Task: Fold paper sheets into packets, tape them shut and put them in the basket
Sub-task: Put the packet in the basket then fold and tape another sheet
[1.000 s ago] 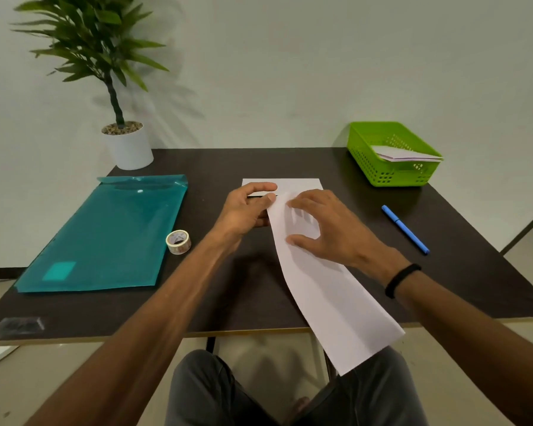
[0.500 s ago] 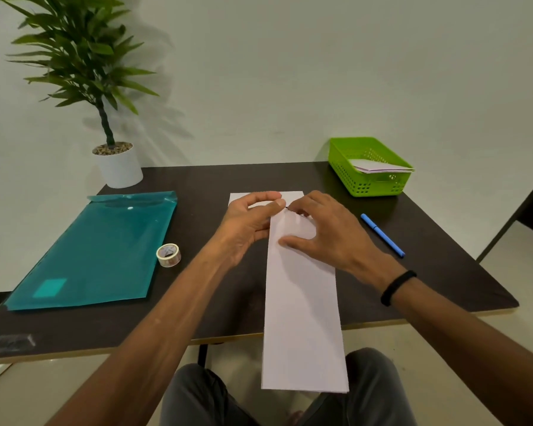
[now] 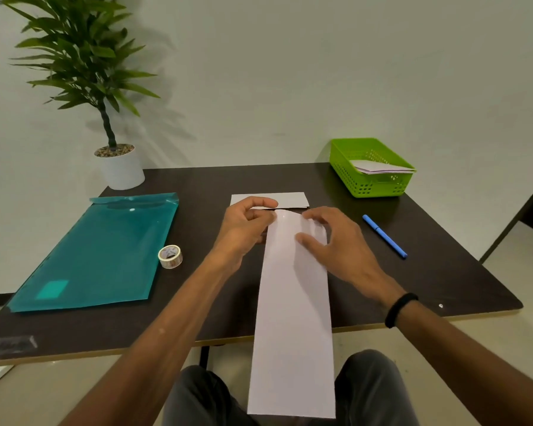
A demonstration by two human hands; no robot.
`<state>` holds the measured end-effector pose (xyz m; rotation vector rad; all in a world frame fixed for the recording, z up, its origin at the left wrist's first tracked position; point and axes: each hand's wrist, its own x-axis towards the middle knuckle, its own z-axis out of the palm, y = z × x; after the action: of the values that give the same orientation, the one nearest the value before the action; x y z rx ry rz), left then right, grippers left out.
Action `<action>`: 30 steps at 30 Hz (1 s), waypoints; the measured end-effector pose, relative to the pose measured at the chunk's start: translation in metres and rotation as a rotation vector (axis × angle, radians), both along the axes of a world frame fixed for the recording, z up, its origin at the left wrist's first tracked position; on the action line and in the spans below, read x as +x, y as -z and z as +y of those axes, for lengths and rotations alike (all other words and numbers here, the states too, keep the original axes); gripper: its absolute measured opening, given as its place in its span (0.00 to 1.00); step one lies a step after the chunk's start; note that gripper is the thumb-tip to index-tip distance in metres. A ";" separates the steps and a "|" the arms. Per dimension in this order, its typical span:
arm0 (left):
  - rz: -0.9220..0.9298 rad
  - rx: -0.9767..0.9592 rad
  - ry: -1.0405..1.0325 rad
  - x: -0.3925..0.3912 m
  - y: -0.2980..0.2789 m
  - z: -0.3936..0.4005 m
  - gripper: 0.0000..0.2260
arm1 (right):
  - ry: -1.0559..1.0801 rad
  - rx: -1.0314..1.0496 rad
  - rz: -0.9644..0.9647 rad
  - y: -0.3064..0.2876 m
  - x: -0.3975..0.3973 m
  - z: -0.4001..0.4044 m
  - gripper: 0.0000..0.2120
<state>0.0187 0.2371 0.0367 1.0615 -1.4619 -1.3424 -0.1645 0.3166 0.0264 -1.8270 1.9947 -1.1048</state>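
A: While the left hand (image 3: 246, 224) curls its fingers (image 3: 263, 202) round the far left corner of the long paper strip (image 3: 293, 305), pinching it, what is the right hand doing?

B: The right hand (image 3: 333, 241) lies over the strip's far right part, its fingers only loosely bent, the thumb pressing the paper down. It holds nothing closed; it pins.

A: And the strip itself?

B: Its far end sits on the desk (image 3: 443, 272) under both hands; its near end hangs over the desk's front edge above the person's lap. Just beyond the strip's far end lies a second white sheet (image 3: 290, 198), flat, partly hidden by the left hand.

A: Which step would you call this?

B: Folding, I judge. The sheet looks already folded lengthwise into a narrow band, and the far end seems about to be turned over or squared up. Nothing is taped yet.

A: So the next move?

B: Likely a crosswise fold toward the body, edges kept flush, then a firm crease. After that the tape roll (image 3: 170, 256), left of the strip beside the teal folder (image 3: 99, 253), is needed.

A: The basket?

B: The green basket (image 3: 373, 189) stands well to the right of the strip at the desk's far corner, with folded packets (image 3: 379, 167) already inside. A blue pen (image 3: 384, 236) lies between strip and basket.
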 end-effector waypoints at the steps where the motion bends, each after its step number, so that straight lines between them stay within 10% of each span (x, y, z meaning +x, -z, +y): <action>1: -0.024 0.001 0.014 0.001 0.002 -0.001 0.09 | -0.001 0.031 -0.099 -0.003 -0.003 0.000 0.19; 9: -0.221 -0.090 0.147 0.007 0.001 -0.009 0.11 | -0.175 0.381 -0.642 -0.021 -0.025 -0.001 0.09; 20: -0.349 -0.164 0.300 0.003 -0.014 0.004 0.11 | -0.259 0.406 -0.324 -0.013 -0.024 0.011 0.05; 26: -1.068 -0.475 0.344 0.006 -0.010 0.018 0.61 | 0.056 0.216 -0.750 0.007 -0.022 0.020 0.07; 30: -1.295 -0.686 0.349 0.013 0.012 0.027 0.63 | 0.130 0.215 -0.774 0.016 -0.018 0.024 0.07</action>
<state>0.0320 0.2643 0.0242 1.2433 -2.8473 -0.0875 -0.1823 0.3406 0.0108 -0.9499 1.6729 -1.3042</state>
